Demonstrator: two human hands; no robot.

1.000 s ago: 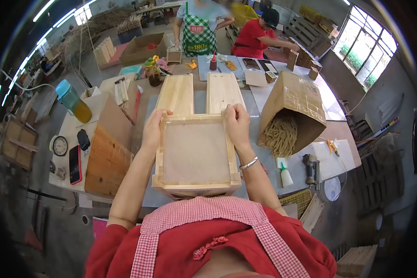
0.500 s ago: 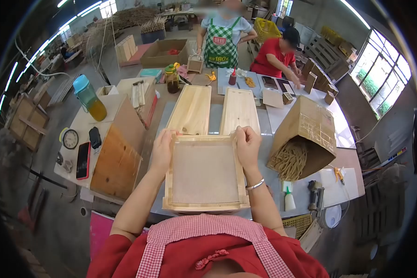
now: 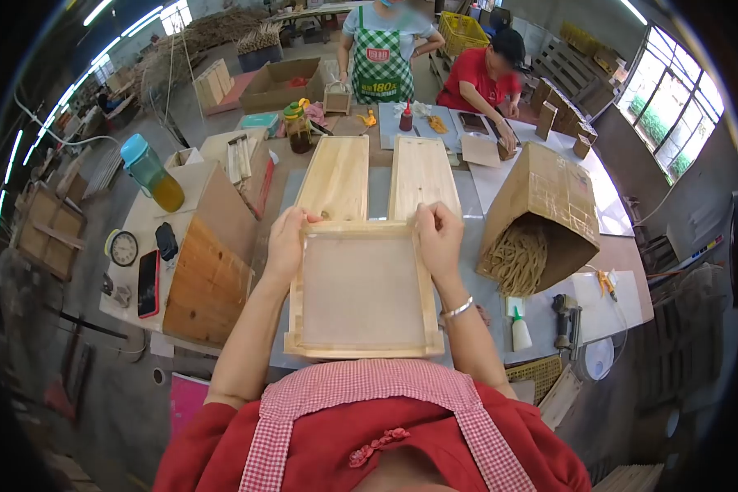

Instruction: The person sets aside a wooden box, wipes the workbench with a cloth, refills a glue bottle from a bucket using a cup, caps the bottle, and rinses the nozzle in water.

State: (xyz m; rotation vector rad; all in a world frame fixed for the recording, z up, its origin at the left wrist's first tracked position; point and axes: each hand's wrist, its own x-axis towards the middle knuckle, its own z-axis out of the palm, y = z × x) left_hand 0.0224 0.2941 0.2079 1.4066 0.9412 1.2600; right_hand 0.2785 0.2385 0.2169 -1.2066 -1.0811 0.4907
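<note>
Right in front of my chest is a square wooden frame with a pale panel inside its raised edges. My left hand is closed around its far left corner. At the far right corner, my right hand grips the frame with curled fingers. Just beyond the frame lie two light wooden boards, a left board and a right board, side by side on the table. The underside of the frame is hidden from me.
A tipped cardboard box with tan strips stands right, near a glue bottle and a nail gun. At left are a water bottle, a clock and a phone. Two people are across the table.
My view has tilted slightly, so the table and boards sit higher in it. Both hands keep their hold on the frame. The seated person's hand across the table has moved to a small box.
</note>
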